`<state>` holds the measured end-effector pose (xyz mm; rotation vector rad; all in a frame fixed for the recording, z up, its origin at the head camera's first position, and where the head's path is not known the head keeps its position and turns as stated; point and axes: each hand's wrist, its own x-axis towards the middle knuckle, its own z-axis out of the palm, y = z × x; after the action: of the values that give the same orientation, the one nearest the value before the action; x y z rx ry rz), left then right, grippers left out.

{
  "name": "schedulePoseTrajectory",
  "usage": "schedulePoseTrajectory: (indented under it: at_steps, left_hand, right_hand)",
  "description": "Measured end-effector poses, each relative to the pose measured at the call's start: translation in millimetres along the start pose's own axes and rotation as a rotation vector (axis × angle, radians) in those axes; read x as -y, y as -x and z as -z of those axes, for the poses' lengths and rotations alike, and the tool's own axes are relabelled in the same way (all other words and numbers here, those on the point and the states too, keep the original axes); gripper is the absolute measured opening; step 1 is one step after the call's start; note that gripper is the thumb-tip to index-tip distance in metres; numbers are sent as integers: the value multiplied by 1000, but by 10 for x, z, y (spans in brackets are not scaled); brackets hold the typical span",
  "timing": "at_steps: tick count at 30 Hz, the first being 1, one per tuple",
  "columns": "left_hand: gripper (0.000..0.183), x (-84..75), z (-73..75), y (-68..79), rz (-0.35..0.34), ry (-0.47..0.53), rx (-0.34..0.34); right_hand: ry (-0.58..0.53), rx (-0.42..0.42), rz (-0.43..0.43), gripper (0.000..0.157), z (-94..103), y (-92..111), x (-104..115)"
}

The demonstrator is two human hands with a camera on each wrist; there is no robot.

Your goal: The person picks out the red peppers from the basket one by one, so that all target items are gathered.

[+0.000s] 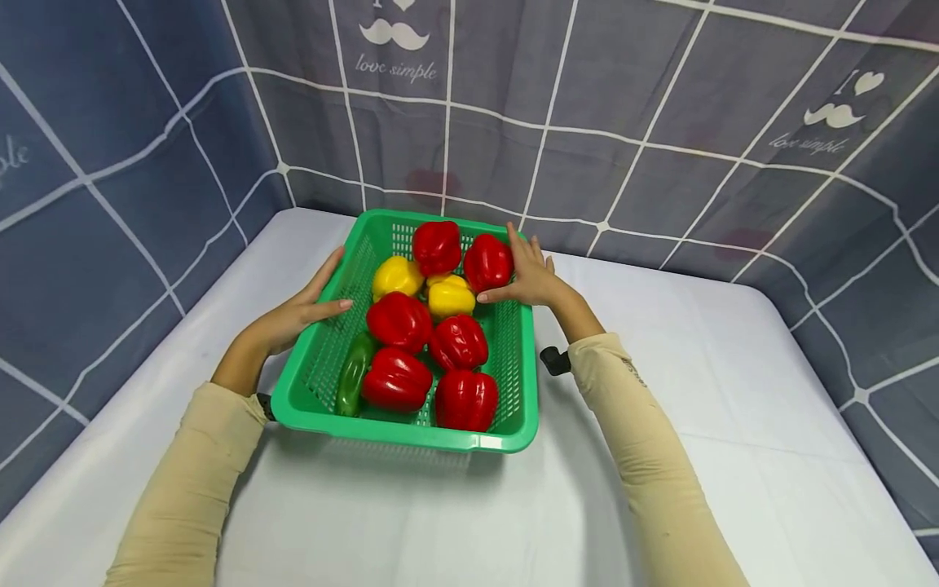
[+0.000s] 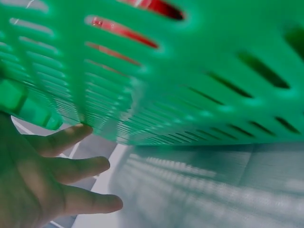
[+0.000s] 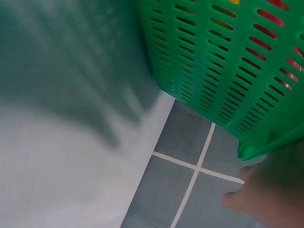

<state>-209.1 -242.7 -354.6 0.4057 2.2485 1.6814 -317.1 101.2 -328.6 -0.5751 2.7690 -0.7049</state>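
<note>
A green plastic basket (image 1: pixel 411 434) with slotted walls is held between both hands and appears raised above the table. My left hand (image 1: pixel 289 318) grips its left rim, thumb over the top and the other fingers outside. On the far right rim, my right hand (image 1: pixel 534 273) holds with the thumb inside. Several red bell peppers (image 1: pixel 396 379), two yellow bell peppers (image 1: pixel 451 297) and one long, glossy green vegetable (image 1: pixel 355 373) lie in the basket. The left wrist view shows the slotted basket wall (image 2: pixel 190 109) above spread fingers (image 2: pixel 90 199).
A white-covered table (image 1: pixel 704 391) spreads under the basket, with the basket's shadow on it. Grey curtains with white grid lines (image 1: pixel 499 155) surround the table at the back and sides. Black wrist-camera mounts (image 1: pixel 555 360) show at the cuffs.
</note>
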Motion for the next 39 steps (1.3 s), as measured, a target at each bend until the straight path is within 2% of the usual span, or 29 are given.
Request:
schedulePoseTrajectory:
  at_steps: [7,11,14,18,22,29,35,39]
  left_hand:
    - [78,25,-9,7,-16,39,28]
    - [77,41,-51,-36,-42,49,2]
    - [77,61,-82,-62,-55,49,-14]
    - [76,76,-83,-41,-51,60,-22]
    - [76,71,-67,-8,-44,41,-30]
    - [76,84,-97,36,-51,26,-42]
    - [74,106,-142,58,-55,24,-27]
    - [71,73,-104,40,-43,31,-25]
  right_hand:
    - [0,-12,12,126,-28,3,-31]
    - [-9,-29,36,125,-13,-14,-74]
    - [-19,-7,52,124,1,-26,-109]
    - [-31,13,102,122,4,-37,-106]
    - [-43,14,106,119,-7,-45,-83]
    - [-169,-28,102,111,-96,-15,-130]
    - [-227,-47,55,106,-147,48,-177]
    - [-258,-71,79,101,-122,2,-180]
